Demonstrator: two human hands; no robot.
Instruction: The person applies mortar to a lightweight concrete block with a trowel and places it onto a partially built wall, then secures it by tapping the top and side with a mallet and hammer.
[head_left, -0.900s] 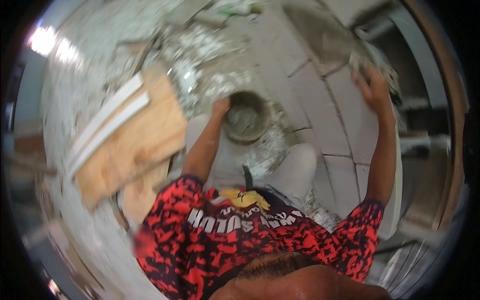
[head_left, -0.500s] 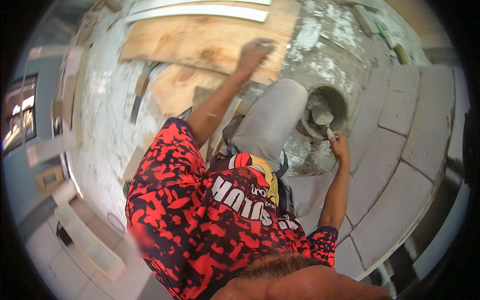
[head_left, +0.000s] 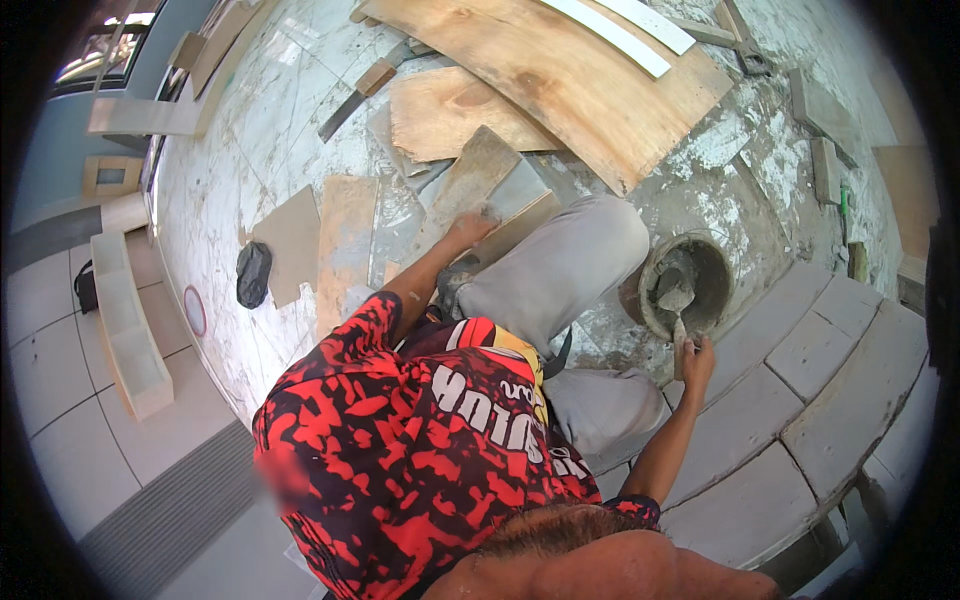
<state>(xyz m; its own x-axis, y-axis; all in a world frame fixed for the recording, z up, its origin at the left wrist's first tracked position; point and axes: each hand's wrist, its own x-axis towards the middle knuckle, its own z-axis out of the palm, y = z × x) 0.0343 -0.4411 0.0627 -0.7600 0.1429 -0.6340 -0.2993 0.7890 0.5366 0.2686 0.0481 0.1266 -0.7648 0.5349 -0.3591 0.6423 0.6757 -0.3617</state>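
Note:
My right hand (head_left: 697, 360) is closed around the handle of a trowel (head_left: 677, 298). The trowel's blade, coated with grey mortar, dips into a round grey bucket (head_left: 722, 262) with a mortar-smeared inside. Beside my bent knee, my left hand (head_left: 472, 228) is at a grey board piece (head_left: 470, 180) and a box-like piece (head_left: 522, 215) with a pale wooden edge. Its fingers are blurred, so whether it grips or only touches a piece is unclear.
Plywood sheets (head_left: 560, 75) with white strips (head_left: 615, 38) lie ahead. A handsaw (head_left: 358, 100) and a black bag (head_left: 254, 274) are on the left floor. Large grey blocks (head_left: 735, 435) line my right. A pale shelf-like box (head_left: 130, 330) lies far left.
My left hand has come back from above the plywood to the pieces beside my knee. My right hand keeps the trowel in the bucket. The view has turned leftward.

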